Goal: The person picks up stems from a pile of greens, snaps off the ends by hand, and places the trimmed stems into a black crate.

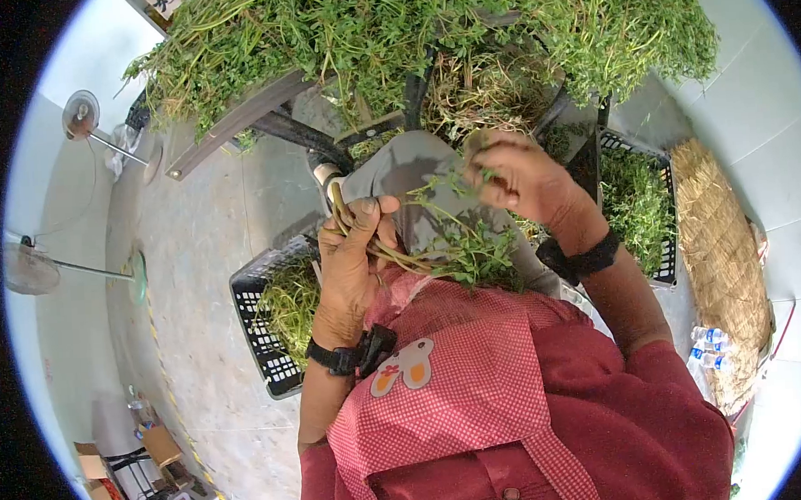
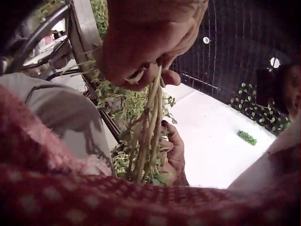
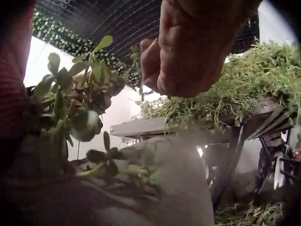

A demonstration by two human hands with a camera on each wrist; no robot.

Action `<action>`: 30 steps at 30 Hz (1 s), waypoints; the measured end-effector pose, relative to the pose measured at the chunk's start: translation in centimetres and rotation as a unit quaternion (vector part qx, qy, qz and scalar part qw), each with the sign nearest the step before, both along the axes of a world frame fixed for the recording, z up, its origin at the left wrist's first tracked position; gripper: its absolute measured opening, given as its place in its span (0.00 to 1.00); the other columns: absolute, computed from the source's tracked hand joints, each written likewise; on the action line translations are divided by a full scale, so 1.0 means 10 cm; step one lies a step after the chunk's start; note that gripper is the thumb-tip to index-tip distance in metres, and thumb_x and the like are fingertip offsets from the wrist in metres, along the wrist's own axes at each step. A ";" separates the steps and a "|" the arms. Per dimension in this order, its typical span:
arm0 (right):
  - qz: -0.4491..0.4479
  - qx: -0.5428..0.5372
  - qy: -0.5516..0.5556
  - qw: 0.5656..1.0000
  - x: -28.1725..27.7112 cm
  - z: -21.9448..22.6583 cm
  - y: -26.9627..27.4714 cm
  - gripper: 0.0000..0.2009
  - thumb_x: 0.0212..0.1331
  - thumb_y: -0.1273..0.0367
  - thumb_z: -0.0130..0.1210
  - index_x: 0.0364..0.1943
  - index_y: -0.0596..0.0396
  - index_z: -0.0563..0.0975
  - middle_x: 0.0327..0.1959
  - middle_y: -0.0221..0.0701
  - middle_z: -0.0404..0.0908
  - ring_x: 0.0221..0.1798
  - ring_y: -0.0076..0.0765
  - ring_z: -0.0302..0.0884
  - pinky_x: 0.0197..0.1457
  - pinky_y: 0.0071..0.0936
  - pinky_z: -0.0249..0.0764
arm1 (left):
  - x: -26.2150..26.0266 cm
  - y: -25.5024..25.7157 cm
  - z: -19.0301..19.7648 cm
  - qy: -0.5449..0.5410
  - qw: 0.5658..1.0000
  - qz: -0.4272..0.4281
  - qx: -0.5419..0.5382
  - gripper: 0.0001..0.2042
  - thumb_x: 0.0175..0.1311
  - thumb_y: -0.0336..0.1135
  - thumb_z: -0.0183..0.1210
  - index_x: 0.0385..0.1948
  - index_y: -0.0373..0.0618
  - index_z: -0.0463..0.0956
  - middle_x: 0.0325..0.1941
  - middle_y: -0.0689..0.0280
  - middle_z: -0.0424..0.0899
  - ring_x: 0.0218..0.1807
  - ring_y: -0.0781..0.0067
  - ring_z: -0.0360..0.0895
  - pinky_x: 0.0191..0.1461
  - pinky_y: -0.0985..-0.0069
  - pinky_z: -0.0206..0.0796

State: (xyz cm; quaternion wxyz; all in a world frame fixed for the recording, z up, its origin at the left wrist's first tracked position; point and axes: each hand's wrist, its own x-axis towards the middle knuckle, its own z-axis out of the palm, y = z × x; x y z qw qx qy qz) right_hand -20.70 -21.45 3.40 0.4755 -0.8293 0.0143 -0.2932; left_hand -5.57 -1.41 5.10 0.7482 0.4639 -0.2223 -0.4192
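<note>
My left hand (image 1: 349, 266) grips a small bunch of purslane stems (image 2: 153, 115) with rounded green leaves. The bunch lies over the lap, leafy ends (image 1: 484, 253) pointing right. In the left wrist view the bare stems run down from the curled fingers. Raised to the right of the bunch, my right hand (image 1: 528, 182) is blurred in the head view. Its fingers are curled, and a thin green sprig (image 3: 136, 59) shows at the fingertips in the right wrist view. The palm side of that hand is hidden.
A large heap of greens (image 1: 389, 33) covers the table (image 1: 240, 123) ahead. Black crates of greens stand on the floor, one at left (image 1: 259, 348) and one at right (image 1: 670, 236). A rolled straw mat (image 1: 719, 279) and water bottles (image 1: 709, 347) lie far right.
</note>
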 end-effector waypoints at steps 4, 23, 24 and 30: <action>0.103 0.549 0.092 0.824 0.06 0.23 0.25 0.04 0.55 0.74 0.51 0.34 0.58 0.72 0.27 0.29 0.72 0.18 0.18 0.62 0.16 0.15 0.53 | 0.00 0.01 0.00 0.009 1.000 -0.017 -0.002 0.09 0.63 0.33 0.54 0.33 0.36 0.78 0.16 0.67 0.75 0.13 0.84 0.63 0.14 0.87 0.49; 0.049 0.409 0.165 0.896 0.22 0.36 0.48 0.10 0.56 0.66 0.56 0.31 0.60 0.77 0.17 0.26 0.72 0.14 0.17 0.65 0.14 0.16 0.59 | -0.10 -0.06 0.01 -0.129 0.990 -0.016 0.059 0.13 0.60 0.34 0.58 0.44 0.39 0.76 0.22 0.70 0.79 0.21 0.87 0.70 0.23 0.89 0.58; 0.057 0.411 0.166 0.894 0.22 0.37 0.47 0.10 0.55 0.66 0.57 0.32 0.60 0.77 0.18 0.26 0.72 0.15 0.16 0.66 0.15 0.16 0.60 | -0.10 -0.05 0.03 -0.145 0.987 -0.006 0.073 0.12 0.60 0.34 0.58 0.43 0.39 0.77 0.23 0.70 0.80 0.22 0.87 0.70 0.24 0.89 0.60; -0.078 0.062 0.166 0.981 0.26 0.25 0.47 0.13 0.49 0.63 0.58 0.29 0.62 0.76 0.18 0.37 0.75 0.18 0.34 0.73 0.22 0.29 0.69 | -0.12 -0.06 -0.08 -0.261 0.960 0.051 0.091 0.10 0.62 0.36 0.56 0.36 0.39 0.80 0.23 0.70 0.80 0.21 0.89 0.69 0.23 0.88 0.59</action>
